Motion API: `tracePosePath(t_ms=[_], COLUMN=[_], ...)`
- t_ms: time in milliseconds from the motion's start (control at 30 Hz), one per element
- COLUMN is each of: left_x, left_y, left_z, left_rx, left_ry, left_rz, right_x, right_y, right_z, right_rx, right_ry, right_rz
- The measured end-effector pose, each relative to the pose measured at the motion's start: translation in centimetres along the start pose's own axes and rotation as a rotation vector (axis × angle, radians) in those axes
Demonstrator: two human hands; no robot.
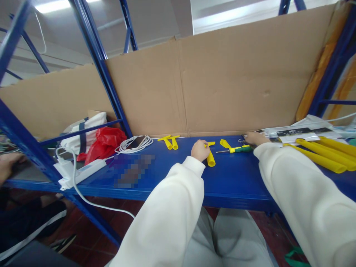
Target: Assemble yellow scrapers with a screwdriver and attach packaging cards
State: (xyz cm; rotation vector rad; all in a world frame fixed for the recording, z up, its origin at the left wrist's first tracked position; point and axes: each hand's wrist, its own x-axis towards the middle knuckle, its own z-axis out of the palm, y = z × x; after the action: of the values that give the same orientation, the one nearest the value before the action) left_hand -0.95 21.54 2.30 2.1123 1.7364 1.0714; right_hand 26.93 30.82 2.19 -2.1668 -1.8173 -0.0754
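Observation:
My left hand (199,150) is closed around the crossbar of a yellow T-shaped plastic piece (211,160), whose hollow round leg points toward me on the blue shelf. My right hand (257,138) reaches to the back, fingers curled down beside some small dark bits (241,141), perhaps screws; anything in its fingertips is too small to make out. Between the hands lie a screwdriver (241,149) with a green and yellow handle and a small yellow part (225,143). Two more yellow T-shaped pieces (167,142) rest together left of my left hand.
Several long yellow tubes (325,154) and white-and-black packaging (296,134) lie at right. Coiled white cable (136,144), a power strip (89,170) and a red bag (105,142) are at left. Cardboard (222,85) closes the back. Another person's hand (10,163) shows at far left.

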Motion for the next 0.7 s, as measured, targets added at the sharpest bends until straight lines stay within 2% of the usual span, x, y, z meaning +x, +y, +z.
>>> tracePosePath(t_ms=[100, 433, 567, 700], left_x=[-0.1, -0.2, -0.2, 0.1], left_y=[0.1, 0.3, 0.3, 0.0], left_z=[-0.1, -0.3, -0.3, -0.1], left_rx=[0.004, 0.077, 0.075, 0.006], left_ry=[-0.006, -0.019, -0.004, 0.042], left_rz=[0.007, 0.019, 0.027, 0.046], right_x=[-0.7, -1.1, -1.3, -1.1], right_y=[0.0, -0.1, 0.5, 0.4], right_z=[-0.5, -1.0, -1.0, -1.8], right_rx=[-0.166, -0.251, -0.205, -0.014], right_ry=[-0.058, 0.055, 0.242, 0.478], right_rz=[0.040, -0.018, -0.014, -0.058])
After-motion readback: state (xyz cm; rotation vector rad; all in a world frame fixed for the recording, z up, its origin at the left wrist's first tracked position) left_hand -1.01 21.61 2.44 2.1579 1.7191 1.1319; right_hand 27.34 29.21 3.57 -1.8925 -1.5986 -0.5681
